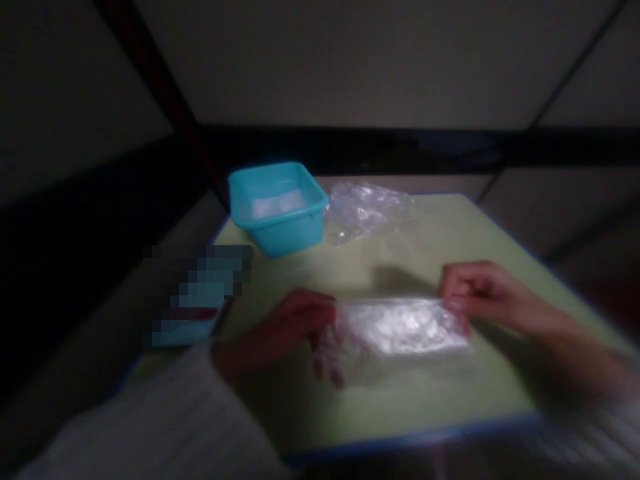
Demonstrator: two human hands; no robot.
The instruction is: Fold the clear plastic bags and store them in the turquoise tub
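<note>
A clear plastic bag (pixel 400 330) is stretched sideways between my two hands above the near part of the table. My left hand (pixel 305 317) pinches its upper left corner, with some fingers showing through the film below. At the upper right corner, my right hand (pixel 475 290) grips the edge between thumb and curled fingers. The bag's upper part shines and looks wrinkled; whether anything lies inside I cannot tell. The view is dim and blurred.
A turquoise plastic basin (pixel 290 233) with whitish pieces (pixel 277 204) inside stands at the back left. Beside it lies a crumpled heap of clear plastic (pixel 367 207). A pixelated flat object (pixel 207 290) is at the left edge of the yellow-green table (pixel 440 240), which has a blue rim.
</note>
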